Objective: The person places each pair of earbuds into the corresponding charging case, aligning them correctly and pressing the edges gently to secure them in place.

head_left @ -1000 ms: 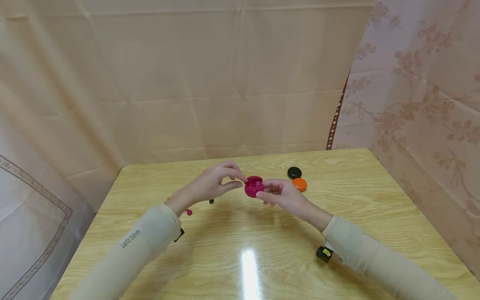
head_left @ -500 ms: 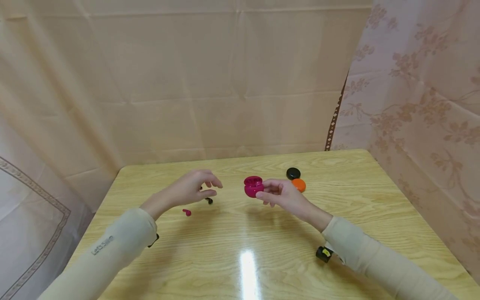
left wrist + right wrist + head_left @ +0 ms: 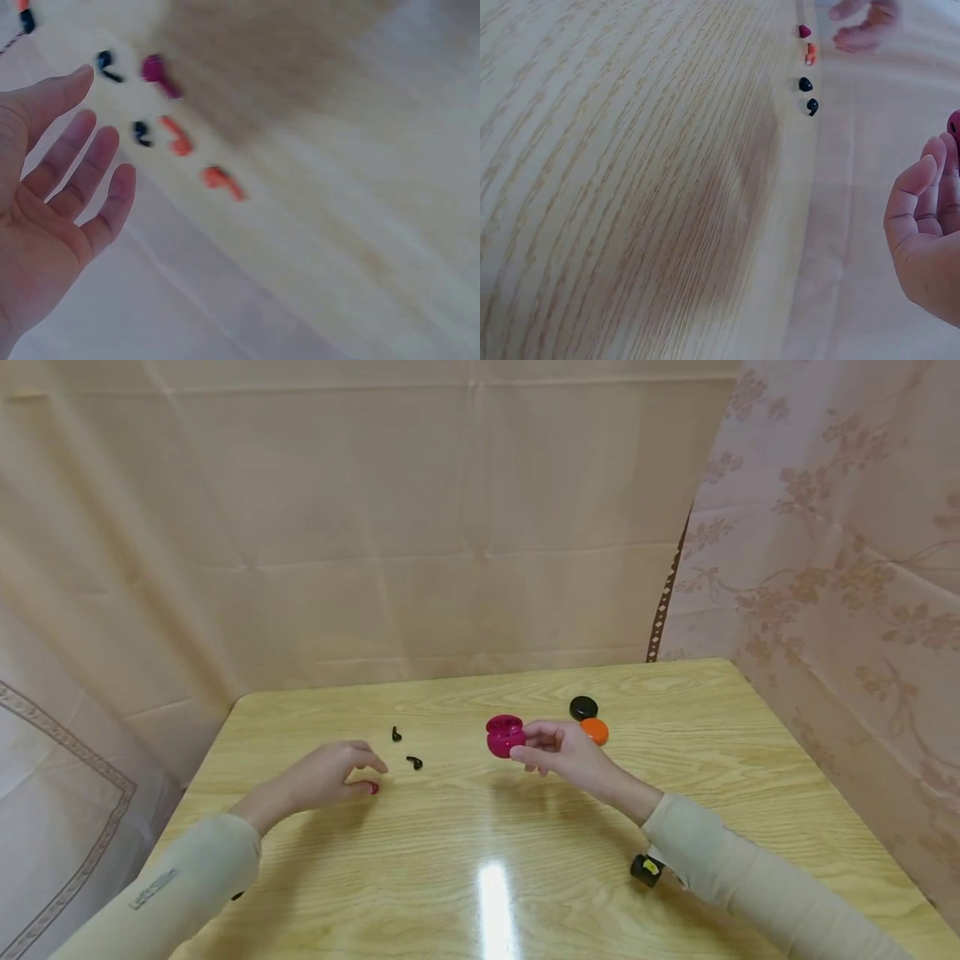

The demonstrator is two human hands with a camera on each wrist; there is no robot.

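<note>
My right hand (image 3: 566, 753) holds a magenta earbud case (image 3: 506, 739) above the table, its lid raised. Whether an earbud sits inside cannot be made out. Only a sliver of this case (image 3: 955, 124) shows at the edge of the right wrist view. My left hand (image 3: 322, 777) hovers over the table's left side, thumb and fingers apart, holding nothing. Near its thumb in the head view lies a magenta earbud (image 3: 374, 787), partly covered; the left wrist view shows this magenta earbud (image 3: 155, 70) whole and apart from the fingers.
Two black earbuds, one farther back (image 3: 397, 734) and one nearer (image 3: 415, 762), lie right of the left hand. Two orange earbuds, one (image 3: 177, 136) beside the other (image 3: 223, 182), appear in the left wrist view. A black case (image 3: 583, 707) and an orange case (image 3: 595, 731) stand behind the right hand.
My left hand has left the magenta case and moved left and nearer, down toward the magenta earbud. The right hand keeps the case in nearly the same place.
</note>
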